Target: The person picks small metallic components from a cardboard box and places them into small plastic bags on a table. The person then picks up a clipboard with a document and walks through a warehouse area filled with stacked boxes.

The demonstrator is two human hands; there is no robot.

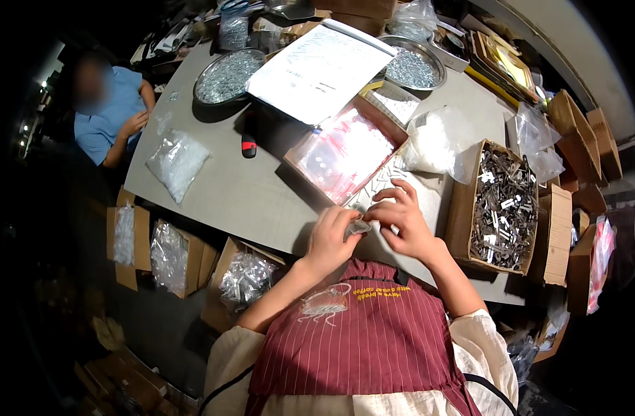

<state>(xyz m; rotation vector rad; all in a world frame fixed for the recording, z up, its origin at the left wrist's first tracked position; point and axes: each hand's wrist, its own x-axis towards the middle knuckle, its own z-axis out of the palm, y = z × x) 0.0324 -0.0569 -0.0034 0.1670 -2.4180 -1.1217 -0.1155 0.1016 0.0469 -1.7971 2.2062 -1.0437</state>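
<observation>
At the table's near edge, my left hand [327, 237] is closed on a small clear plastic bag [359, 227]. Just to its right is my right hand [409, 225], palm down with fingers bent and apart. Its foremost fingertip reaches the bag's edge, while its thumb stands away from it. The bag's contents are too small to make out. Beyond both hands, small white pieces [385, 179] lie loose on the table. Behind them stands an open carton [310, 166] filled with clear, red-edged plastic bags.
On the right, a cardboard box [458, 225] holds many dark metal clips. Metal bowls of small shiny parts [228, 75] and written paper sheets [321, 69] lie farther back. A filled plastic bag [179, 165] and a black-and-red tool [249, 145] are left. Another person [109, 104] sits far left.
</observation>
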